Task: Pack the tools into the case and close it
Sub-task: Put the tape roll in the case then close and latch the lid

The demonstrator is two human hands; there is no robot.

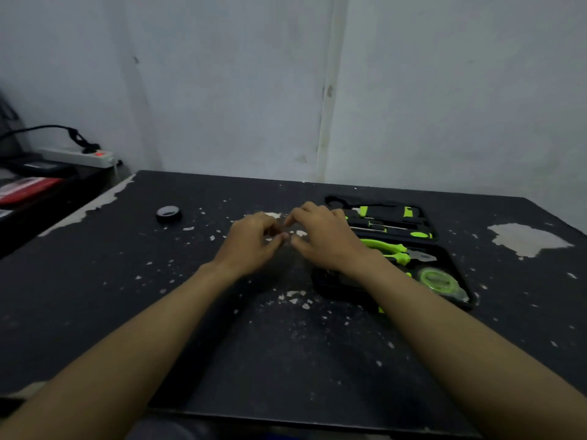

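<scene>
An open black tool case [330, 285] lies on the dark table [286, 360], to the right of centre. In it I see green-handled pliers [386, 247], a translucent green tape measure [436, 279], and screwdrivers [381, 228] further back. My right forearm hides part of the case. My left hand [251, 241] and right hand [320, 239] meet just left of the case, with curled fingertips almost touching. Whether they pinch something small is too blurred to tell. A black tape roll [169, 214] lies apart on the table at the far left.
The tabletop is worn, with flakes and bare patches, the largest one [529, 238] at the right. A lower side surface on the left holds a white power strip [76, 155] with a black plug and a red flat item [25, 188]. A white wall stands behind the table.
</scene>
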